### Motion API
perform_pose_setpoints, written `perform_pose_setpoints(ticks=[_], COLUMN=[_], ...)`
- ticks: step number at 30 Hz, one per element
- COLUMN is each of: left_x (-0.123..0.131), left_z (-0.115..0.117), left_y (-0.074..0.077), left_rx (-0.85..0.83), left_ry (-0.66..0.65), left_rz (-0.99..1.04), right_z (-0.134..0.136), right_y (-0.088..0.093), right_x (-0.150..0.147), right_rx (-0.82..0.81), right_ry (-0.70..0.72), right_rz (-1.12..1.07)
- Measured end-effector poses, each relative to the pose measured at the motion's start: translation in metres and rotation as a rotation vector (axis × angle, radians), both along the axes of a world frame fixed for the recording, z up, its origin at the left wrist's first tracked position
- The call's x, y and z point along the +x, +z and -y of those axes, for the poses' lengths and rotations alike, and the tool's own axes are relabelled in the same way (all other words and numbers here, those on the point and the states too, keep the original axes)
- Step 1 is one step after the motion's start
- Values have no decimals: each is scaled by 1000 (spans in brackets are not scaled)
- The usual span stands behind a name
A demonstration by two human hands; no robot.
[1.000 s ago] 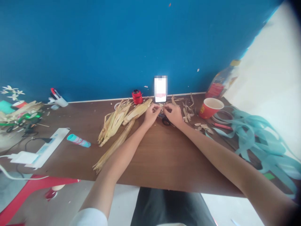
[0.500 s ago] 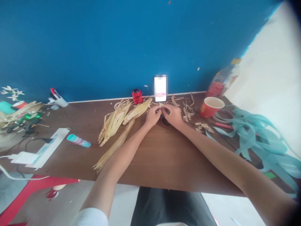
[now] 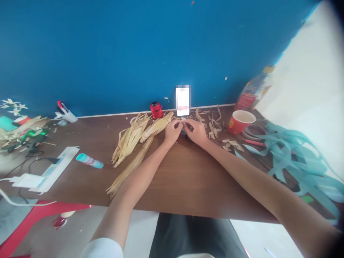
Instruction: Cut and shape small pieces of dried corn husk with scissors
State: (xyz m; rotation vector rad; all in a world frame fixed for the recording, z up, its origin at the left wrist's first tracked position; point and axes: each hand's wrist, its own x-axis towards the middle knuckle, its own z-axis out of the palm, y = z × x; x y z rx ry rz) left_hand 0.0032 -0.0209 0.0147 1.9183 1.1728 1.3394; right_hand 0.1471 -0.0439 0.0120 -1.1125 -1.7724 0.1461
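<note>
My left hand (image 3: 172, 131) and my right hand (image 3: 197, 130) meet near the back of the brown table (image 3: 182, 179). The fingertips of both are pinched close together on something small and pale, too small to make out. A dark object (image 3: 187, 137) lies partly hidden beneath my right hand. Left of my hands are bundles of dried corn husk (image 3: 131, 139), with a longer husk strip (image 3: 129, 168) by my left forearm. Husk scraps (image 3: 213, 127) are scattered to the right of my right hand.
Against the blue wall stand a lit phone (image 3: 183, 102) and a red spool (image 3: 156, 110). On the right are a red paper cup (image 3: 240, 123), a bottle (image 3: 251, 91) and tangled teal ribbon (image 3: 290, 150). Leftward lie a glue stick (image 3: 89, 161) and a power strip (image 3: 55, 170).
The fingers of both hands have shifted slightly, and the left thumb and forefinger now form a rounder pinch. The things on the table have stayed in place.
</note>
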Motion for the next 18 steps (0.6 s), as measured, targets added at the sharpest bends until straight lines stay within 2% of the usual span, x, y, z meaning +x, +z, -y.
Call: perform_pose_setpoints(ticks=[4, 10, 18], left_x=[3, 3, 1], left_z=[2, 3, 6], left_y=[2, 2, 4], left_rx=[11, -12, 19], left_ry=[-78, -109, 61], left_rz=[6, 30, -20], right_z=[0, 0, 1], right_y=[1, 4, 2], right_x=[2, 2, 2], right_rx=[-17, -64, -52], right_ry=[-66, -22, 60], right_rz=[-39, -75, -91])
